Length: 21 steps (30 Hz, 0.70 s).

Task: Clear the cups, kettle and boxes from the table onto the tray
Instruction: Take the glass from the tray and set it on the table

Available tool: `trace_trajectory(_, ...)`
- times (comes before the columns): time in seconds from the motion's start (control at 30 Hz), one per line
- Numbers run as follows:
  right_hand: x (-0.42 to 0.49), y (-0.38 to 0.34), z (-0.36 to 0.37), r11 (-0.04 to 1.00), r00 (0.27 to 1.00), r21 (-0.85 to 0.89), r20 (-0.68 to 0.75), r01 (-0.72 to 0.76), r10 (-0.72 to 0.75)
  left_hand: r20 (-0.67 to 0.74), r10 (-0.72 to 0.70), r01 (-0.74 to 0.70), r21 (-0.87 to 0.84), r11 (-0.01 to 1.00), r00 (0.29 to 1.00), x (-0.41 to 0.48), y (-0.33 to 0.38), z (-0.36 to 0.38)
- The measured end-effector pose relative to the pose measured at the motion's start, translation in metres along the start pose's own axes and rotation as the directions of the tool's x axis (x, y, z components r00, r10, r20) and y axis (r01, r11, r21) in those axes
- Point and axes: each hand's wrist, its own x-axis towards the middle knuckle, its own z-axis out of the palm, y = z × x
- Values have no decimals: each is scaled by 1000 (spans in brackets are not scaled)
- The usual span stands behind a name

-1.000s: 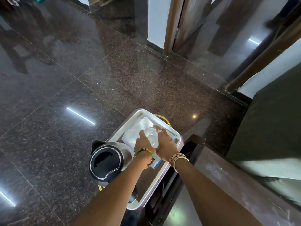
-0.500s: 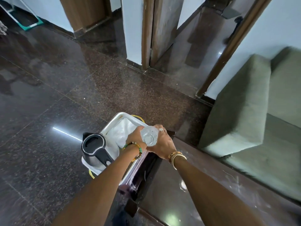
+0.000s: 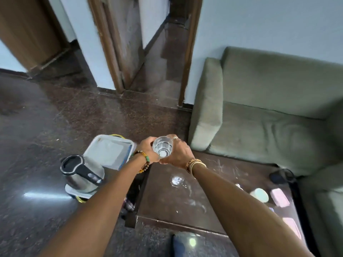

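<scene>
Both hands curl round the glass cup [image 3: 162, 148], left hand [image 3: 147, 150] wrapping it from 9 o'clock and right hand [image 3: 179, 154] from 3 o'clock, with the cup upright in the air over the table [image 3: 167, 201] corner, not yet on the tray [image 3: 104, 137]. Tray sits at 9 o'clock of the cup, kettle [image 3: 81, 173] already on it at 8 o'clock; pale cup [image 3: 259, 194] and pink boxes [image 3: 279, 197] remain on the table at 4 o'clock. To do it well, probably: keep the cup level, swing toward 9 o'clock, set down on the free far half clear of the kettle, loosen fingers only once the base sits flat.
</scene>
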Motion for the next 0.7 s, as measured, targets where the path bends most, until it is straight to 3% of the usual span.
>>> trace_trajectory(0.17, -67, 46, -12, 988, 984, 50, -96, -146, 150, 186, 108, -113, 15, 994, 977, -33, 22, 50)
trace_trajectory(0.37, -139, 98, -38, 956, 936, 132, -210, -260, 284, 285, 206, -202, -45, 978, 936, -78, 70, 104)
trace_trajectory(0.53, -185, 156, -66, 918, 878, 192, -276, -347, 390, 377, 166, -150, -72, 986, 911, -96, 110, 168)
trace_trajectory(0.7, -222, 228, -80, 894, 856, 233, -275, -382, 437, 452, 52, 30, -172, 985, 891, -112, 134, 251)
